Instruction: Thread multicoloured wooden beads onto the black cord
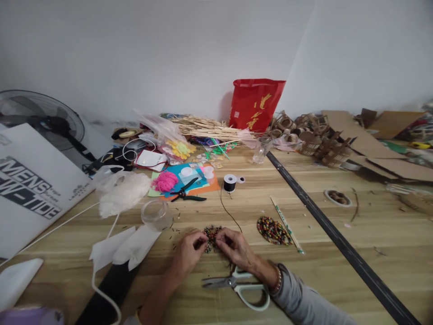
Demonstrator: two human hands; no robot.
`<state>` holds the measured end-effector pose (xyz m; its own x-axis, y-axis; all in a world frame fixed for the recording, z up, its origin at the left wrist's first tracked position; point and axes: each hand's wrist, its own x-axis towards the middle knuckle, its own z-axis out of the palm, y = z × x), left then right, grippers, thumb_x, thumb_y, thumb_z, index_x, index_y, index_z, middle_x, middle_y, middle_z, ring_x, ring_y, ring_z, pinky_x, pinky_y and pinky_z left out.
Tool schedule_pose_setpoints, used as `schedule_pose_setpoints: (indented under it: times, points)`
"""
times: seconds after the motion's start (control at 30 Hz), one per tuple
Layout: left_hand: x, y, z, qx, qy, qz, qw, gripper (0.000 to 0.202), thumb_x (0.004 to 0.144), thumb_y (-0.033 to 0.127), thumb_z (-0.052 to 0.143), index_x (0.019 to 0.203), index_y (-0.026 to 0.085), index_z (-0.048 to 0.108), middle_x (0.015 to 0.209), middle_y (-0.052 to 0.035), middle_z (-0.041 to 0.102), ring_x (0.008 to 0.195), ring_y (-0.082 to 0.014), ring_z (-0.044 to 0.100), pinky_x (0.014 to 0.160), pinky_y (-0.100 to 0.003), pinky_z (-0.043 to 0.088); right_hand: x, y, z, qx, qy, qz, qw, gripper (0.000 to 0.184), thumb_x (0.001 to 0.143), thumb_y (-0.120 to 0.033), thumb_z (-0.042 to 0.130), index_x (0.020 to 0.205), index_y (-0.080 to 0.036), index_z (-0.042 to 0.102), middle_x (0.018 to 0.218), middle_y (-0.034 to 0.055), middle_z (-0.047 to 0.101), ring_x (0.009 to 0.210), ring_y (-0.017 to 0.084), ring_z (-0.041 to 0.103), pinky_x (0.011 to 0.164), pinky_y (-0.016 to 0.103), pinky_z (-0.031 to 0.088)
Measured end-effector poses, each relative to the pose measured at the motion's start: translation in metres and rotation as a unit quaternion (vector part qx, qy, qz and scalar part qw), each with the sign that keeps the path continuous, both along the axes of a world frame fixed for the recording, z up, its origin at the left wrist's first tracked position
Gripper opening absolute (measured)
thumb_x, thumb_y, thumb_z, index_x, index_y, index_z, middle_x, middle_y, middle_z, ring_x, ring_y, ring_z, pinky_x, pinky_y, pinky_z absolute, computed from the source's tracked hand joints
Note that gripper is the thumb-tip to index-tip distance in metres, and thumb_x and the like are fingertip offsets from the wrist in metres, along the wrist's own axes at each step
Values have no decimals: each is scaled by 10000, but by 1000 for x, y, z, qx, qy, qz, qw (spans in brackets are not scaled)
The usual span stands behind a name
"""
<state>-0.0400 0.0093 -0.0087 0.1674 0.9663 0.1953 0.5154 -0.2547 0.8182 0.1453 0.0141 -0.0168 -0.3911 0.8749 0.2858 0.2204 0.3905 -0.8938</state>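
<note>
My left hand (pixel 192 249) is at the left edge of a small heap of multicoloured beads (pixel 212 234), thumb and fingertips pinched together. What sits in that pinch is too small to make out. On the heap's right side, my right hand (pixel 236 247) is closed with its fingertips over the beads. A thin black cord (pixel 231 215) runs from a spool (pixel 229 182) into the right hand. Scissors with pale green handles (pixel 237 284) lie below the right hand and wrist. Strung beads (pixel 273 230) lie coiled to the right.
Thin sticks (pixel 287 224) lie beside the coiled beads. A clear jar (pixel 156 215), black-handled pliers (pixel 188 193) and pink yarn (pixel 165 181) are at left. A glass (pixel 261 150) and red bag (pixel 256 104) stand behind. A dark strip (pixel 324 230) crosses the table's right side.
</note>
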Motion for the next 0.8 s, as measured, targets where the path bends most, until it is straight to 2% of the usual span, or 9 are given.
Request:
schedule_pose_setpoints:
  times: [0.1, 0.23, 0.37, 0.57, 0.7, 0.8]
  points:
    - [-1, -2, 3, 50, 88, -11, 995, 133, 697, 51, 606, 670, 167, 666, 714, -48, 665, 753, -208, 601, 706, -321, 478, 0, 0, 0, -1, -3, -3, 1000, 166, 867, -289, 529, 774, -157, 569, 663, 6, 565, 590, 119, 492, 535, 211, 384]
    - [0, -2, 0, 76, 139, -40, 987, 126, 722, 59, 630, 712, 171, 686, 744, -55, 681, 783, -211, 597, 725, -333, 493, 0, 1, -1, 0, -6, -3, 1000, 164, 867, -277, 528, 765, -156, 573, 644, -1, 553, 580, 114, 478, 521, 209, 377]
    - [0, 0, -3, 75, 151, -53, 984, 119, 731, 77, 644, 761, 174, 705, 773, -66, 693, 798, -217, 610, 729, -342, 508, 0, 1, -1, 5, -5, -2, 1000, 182, 876, -287, 524, 766, -152, 577, 649, 1, 556, 580, 112, 482, 521, 209, 378]
    - [-1, -1, 0, 93, 113, -44, 988, 122, 746, 99, 622, 784, 186, 699, 775, -55, 707, 776, -203, 635, 718, -325, 524, 0, 1, -3, 3, -6, 0, 1000, 159, 868, -272, 525, 777, -153, 580, 658, 3, 570, 583, 111, 491, 530, 209, 383]
    - [-15, -14, 1, 143, 127, -14, 981, 165, 828, 157, 527, 735, 188, 659, 729, -42, 688, 738, -187, 629, 689, -296, 518, 0, 1, -1, -11, -3, -4, 1000, 146, 850, -256, 525, 757, -156, 576, 651, 6, 569, 583, 115, 496, 523, 209, 376]
    - [-41, -29, 0, 188, 208, 75, 957, 233, 872, 195, 439, 773, 184, 649, 780, -65, 683, 764, -209, 624, 727, -333, 510, 0, 0, 1, -26, -2, -2, 1000, 142, 848, -259, 526, 767, -155, 579, 653, 9, 576, 566, 112, 490, 507, 206, 368]
